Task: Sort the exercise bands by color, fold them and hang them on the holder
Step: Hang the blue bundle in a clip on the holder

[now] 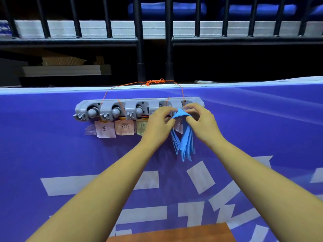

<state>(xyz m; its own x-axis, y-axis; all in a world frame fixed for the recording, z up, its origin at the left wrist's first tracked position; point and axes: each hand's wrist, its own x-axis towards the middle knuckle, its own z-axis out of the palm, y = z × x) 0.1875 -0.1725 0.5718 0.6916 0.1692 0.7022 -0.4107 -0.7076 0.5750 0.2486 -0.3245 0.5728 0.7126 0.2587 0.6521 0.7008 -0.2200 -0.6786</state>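
Board [171,233]: flat brown wood-grain corner, nearest.
Left hand [157,123]: pinches the folded top of the blue exercise bands [185,142].
Right hand [201,121]: pinches the same fold — hands close together.
Bands: thin smooth strips dangling at the holder's [122,109] right end.
Holder: grey plastic rail, round knobs — hung by orange string [153,82].

Grey holder [130,103] hangs by orange string [155,82] against blue banner [52,154], paper labels [105,130] beneath

Blue exercise bands [183,142]: folded bundle, top fold spread and pinched between left hand [158,126] and right hand [201,123], loose ends hanging down. Grey holder [111,103]: horizontal rail with round clips, bands at its right end.
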